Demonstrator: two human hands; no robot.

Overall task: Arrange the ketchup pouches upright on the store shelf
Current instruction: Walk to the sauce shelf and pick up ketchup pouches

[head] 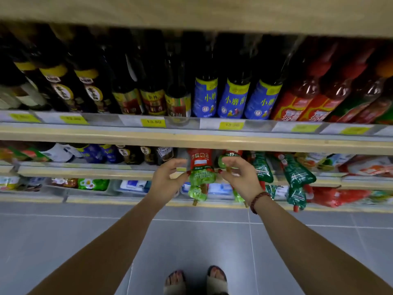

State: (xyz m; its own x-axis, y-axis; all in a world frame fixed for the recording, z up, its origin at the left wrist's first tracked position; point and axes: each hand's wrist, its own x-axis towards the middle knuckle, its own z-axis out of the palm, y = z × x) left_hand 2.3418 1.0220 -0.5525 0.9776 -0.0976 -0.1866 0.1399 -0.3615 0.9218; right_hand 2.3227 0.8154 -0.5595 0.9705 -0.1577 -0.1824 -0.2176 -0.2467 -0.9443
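A red and green ketchup pouch (201,165) stands at the front edge of the middle shelf (95,171), its green end hanging over the edge. My left hand (170,177) is beside it with fingers spread and loose, and its thumb tip touches the pouch's left edge. My right hand (239,177) is on the other side. Its fingers curl over a second ketchup pouch (230,154) just to the right, which they mostly hide. More green and red pouches (297,173) lean and droop over the shelf edge further right.
Dark sauce bottles (148,96), blue-labelled bottles (232,99) and red sauce bottles (304,103) fill the shelf above, behind yellow price tags. The lower shelf (127,199) holds packets and more pouches (196,192). Grey tiled floor (191,241) and my sandalled feet are below.
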